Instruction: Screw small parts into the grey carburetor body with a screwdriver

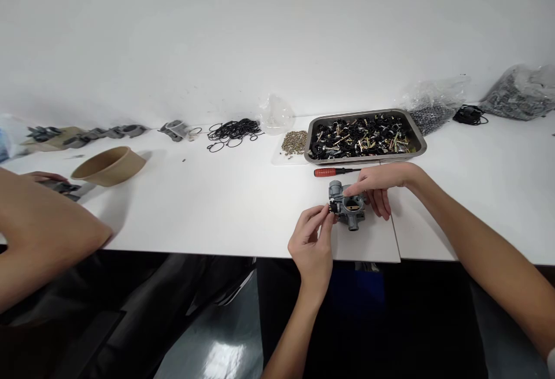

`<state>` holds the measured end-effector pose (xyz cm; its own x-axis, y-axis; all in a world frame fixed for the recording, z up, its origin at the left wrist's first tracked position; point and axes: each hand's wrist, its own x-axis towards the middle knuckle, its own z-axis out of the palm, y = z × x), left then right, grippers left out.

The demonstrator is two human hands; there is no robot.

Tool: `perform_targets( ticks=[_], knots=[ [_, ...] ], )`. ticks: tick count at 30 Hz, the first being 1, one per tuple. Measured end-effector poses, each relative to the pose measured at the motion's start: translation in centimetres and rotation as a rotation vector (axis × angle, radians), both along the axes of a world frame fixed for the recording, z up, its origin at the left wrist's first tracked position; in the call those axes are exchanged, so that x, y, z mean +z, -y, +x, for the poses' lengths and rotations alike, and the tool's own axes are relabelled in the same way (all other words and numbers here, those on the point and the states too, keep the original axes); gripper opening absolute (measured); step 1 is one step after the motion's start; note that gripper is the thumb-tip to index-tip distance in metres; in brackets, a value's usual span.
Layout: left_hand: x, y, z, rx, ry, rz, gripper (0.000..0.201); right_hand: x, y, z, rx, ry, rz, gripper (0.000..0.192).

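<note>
White table against a white wall, parts strewn along the back edge. I've got one grey carburetor body sitting on the table near the front edge, just below a red-handled screwdriver.

My right hand rests on top of it, fingers loosely curled, index tip pressing the rim to steady it. My left hand has thumb and forefinger pinched on a small black fitting at the body's left side.

Judgement: keep the right hand's weight on the body so it doesn't rotate; feed the fitting square to its bore, turn with fingertips only, don't force.

Count:
- 1 carburetor body
- 1 screwdriver
- 1 steel tray of mixed black and brass parts, too many to count
- 1 tan bowl
- 1 pile of black O-rings
- 1 small heap of brass bits
- 2 plastic bags at far right
- another person's arm at left
</note>
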<state>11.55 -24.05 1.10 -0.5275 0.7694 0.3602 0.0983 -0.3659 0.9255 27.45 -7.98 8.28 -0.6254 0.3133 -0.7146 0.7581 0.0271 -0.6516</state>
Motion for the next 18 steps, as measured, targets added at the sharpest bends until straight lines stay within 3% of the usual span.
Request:
perform_targets(
  ticks=[8, 13, 18],
  knots=[
    [-1.2, -0.4, 1.4, 0.064, -0.063, 0.059, 0.013, 0.0, -0.5, 0.4, -0.028, -0.018, -0.013, 0.075],
    [-1.9, -1.4, 0.3, 0.029, -0.147, 0.059, 0.015, -0.6, -0.9, 0.6, -0.020, -0.061, -0.002, 0.078],
    [-1.6, -1.6, -0.5, -0.016, -0.184, 0.025, 0.018, -1.4, -1.5, 0.8, -0.022, -0.098, -0.033, 0.079]
  ],
)
